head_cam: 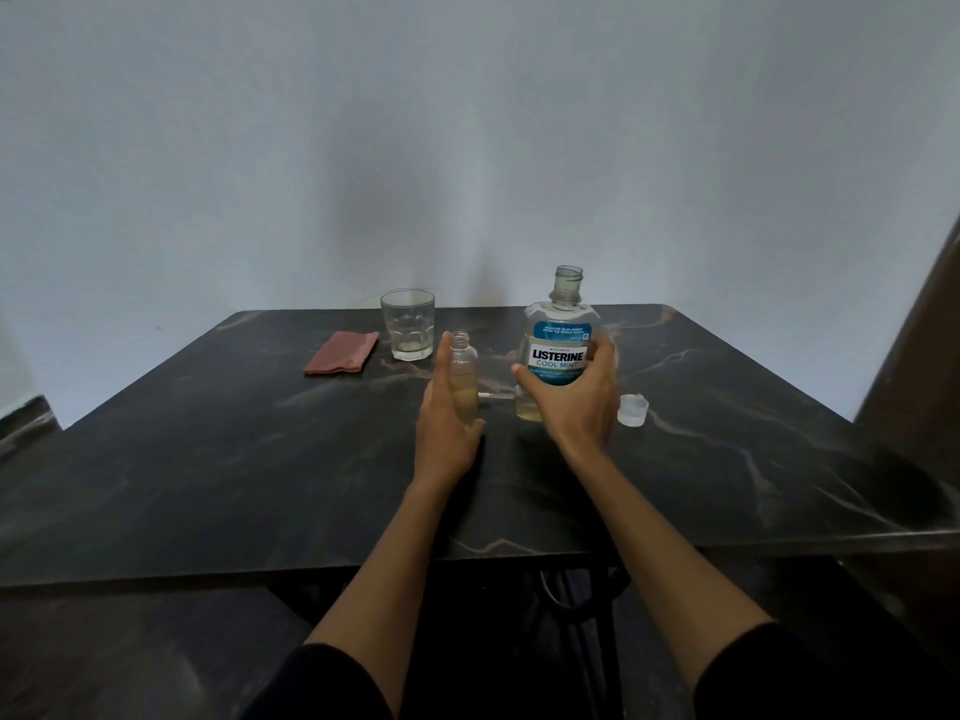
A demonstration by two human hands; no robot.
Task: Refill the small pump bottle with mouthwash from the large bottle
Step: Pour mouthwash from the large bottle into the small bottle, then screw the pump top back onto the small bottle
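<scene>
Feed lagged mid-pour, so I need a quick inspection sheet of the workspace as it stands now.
Surface: dark marbled table.
Job's things: uncapped clear large mouthwash bottle, upright; open small clear plastic bottle, part filled; white pump tube lying between them.
Clutter: clear plastic cap, empty drinking glass, folded reddish cloth.
Grip: right hand holds large bottle; left hand steadies small bottle.
Cables: dark cables under table.
Surroundings: plain pale wall.

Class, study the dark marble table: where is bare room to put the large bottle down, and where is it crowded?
Bare: the dark marble table left of the left hand, below the folded red cloth; also right of the white cap. Crowded: between the small clear bottle and the large mouthwash bottle.
</scene>
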